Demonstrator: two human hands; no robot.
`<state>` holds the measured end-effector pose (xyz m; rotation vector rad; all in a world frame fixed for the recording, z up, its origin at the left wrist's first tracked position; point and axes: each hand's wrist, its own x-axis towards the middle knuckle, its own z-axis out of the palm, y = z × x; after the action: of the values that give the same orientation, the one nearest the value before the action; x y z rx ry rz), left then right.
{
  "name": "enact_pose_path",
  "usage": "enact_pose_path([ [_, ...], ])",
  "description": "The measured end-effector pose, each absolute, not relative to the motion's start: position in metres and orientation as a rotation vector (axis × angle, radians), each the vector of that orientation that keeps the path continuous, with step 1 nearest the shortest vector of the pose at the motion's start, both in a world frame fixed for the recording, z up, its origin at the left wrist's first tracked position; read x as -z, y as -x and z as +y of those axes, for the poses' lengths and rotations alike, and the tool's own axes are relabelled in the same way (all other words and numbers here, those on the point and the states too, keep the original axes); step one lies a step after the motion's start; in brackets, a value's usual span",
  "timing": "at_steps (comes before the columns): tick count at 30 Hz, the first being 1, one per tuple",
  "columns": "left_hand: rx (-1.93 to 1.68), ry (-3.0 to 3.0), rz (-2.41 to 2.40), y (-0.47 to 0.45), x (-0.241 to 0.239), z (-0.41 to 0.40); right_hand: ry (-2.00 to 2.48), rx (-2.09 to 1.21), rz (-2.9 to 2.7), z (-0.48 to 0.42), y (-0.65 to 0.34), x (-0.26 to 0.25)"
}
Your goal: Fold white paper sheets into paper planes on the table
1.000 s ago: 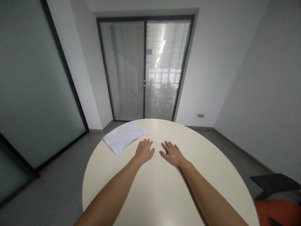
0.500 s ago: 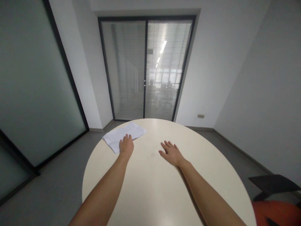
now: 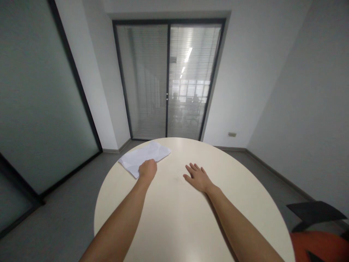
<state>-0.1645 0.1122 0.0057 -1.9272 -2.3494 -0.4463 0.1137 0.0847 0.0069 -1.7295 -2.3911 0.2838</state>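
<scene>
A flat, folded white cloth (image 3: 144, 153) lies near the far left edge of the round table. My left hand (image 3: 148, 169) is closed at the cloth's near edge, its curled fingers gathering the fabric; the fingertips themselves are hidden behind the knuckles. To the right, my right hand (image 3: 198, 177) rests palm down on the tabletop with fingers spread. It holds nothing and is apart from the cloth.
The round, cream-coloured table (image 3: 174, 218) fills the middle of the view. A chair with a red seat (image 3: 316, 247) and a black armrest (image 3: 316, 211) stands at the lower right. Glass doors with blinds (image 3: 167, 80) are beyond the table.
My left hand's fingers have gone from stretched out on the cloth to curled, and the cloth's near edge has shifted slightly. The right hand stays in place.
</scene>
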Motion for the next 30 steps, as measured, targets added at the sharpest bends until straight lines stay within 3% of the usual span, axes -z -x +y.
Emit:
enact_pose_path([
  [10,0.461,2.009,-2.013,0.147,-0.019,0.102,1.661,-0.232,-2.358,0.089,-0.117,0.001],
  [18,0.350,2.422,-1.760,0.100,-0.037,0.068,1.337,0.017,-1.937,0.089,-0.119,-0.006],
  [23,0.230,2.715,-1.428,0.077,-0.039,0.048,1.215,0.118,-1.979,0.087,-0.120,-0.012],
  [30,0.379,2.895,-1.214,0.068,-0.036,0.043,1.298,0.075,-2.060,0.088,-0.117,-0.004],
])
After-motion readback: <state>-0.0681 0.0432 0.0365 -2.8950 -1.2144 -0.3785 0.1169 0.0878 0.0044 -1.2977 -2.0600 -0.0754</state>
